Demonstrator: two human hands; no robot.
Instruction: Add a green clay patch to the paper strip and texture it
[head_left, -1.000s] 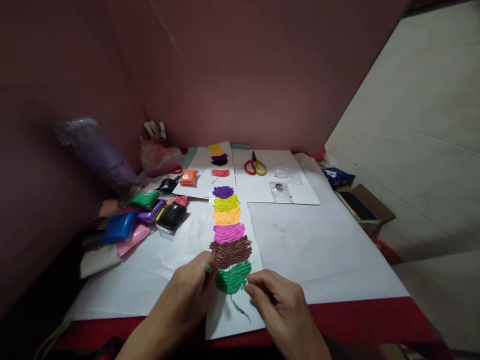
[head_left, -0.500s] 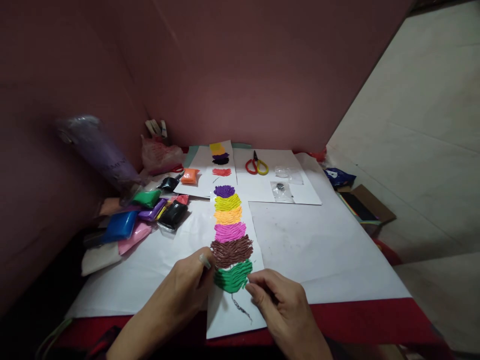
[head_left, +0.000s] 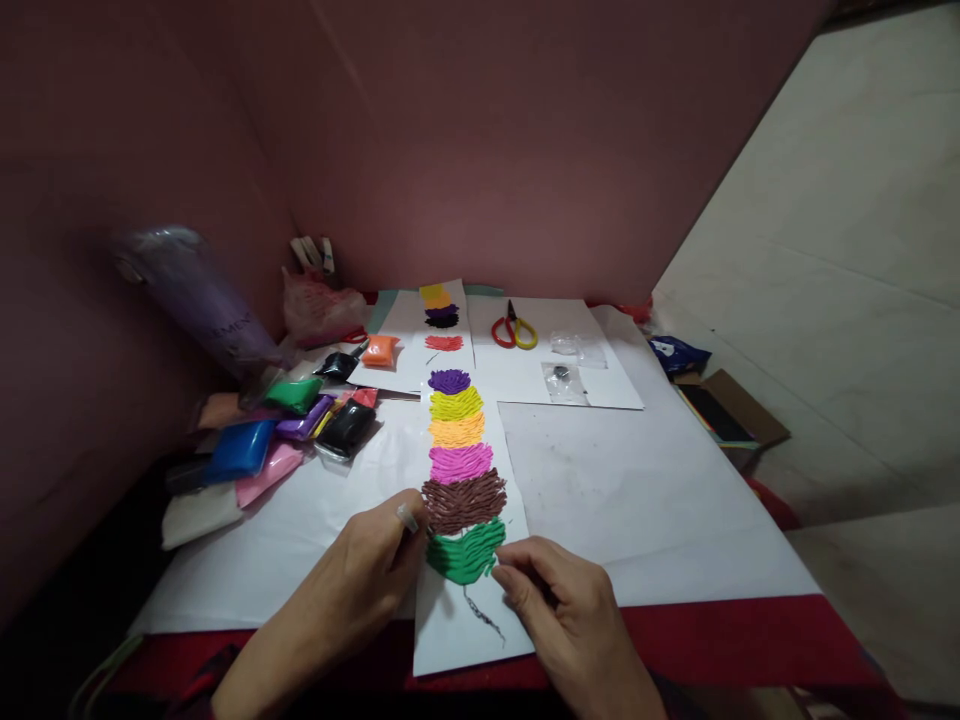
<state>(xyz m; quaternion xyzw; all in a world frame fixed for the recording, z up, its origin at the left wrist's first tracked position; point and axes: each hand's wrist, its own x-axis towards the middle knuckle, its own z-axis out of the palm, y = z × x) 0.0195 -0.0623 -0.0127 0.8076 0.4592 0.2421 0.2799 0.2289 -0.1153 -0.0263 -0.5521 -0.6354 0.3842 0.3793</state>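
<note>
A white paper strip (head_left: 457,640) lies lengthwise before me, with bands of thin clay strands across it. Nearest is a green band (head_left: 465,552), then brown (head_left: 465,500), pink, orange, yellow and purple. My left hand (head_left: 386,550) is closed beside the strip's left edge, by the green and brown bands; a small pale translucent piece (head_left: 407,517) shows at its fingers, and its fingertips are hidden. On the other side my right hand (head_left: 559,600) pinches thumb to forefinger at the right ends of the green strands. What lies between those fingertips is too small to tell.
Several bagged clay packs, blue (head_left: 240,450), green (head_left: 294,396) and black (head_left: 346,430) among them, are piled at left. An orange pack (head_left: 380,350) sits on white card (head_left: 517,385). Scissors (head_left: 514,328) and small clear bags (head_left: 564,382) lie farther back. A pink wall (head_left: 480,150) bounds the table.
My left hand has shifted very slightly at the strip's left edge. My right hand stays pinched beside the green band, and the strip looks the same.
</note>
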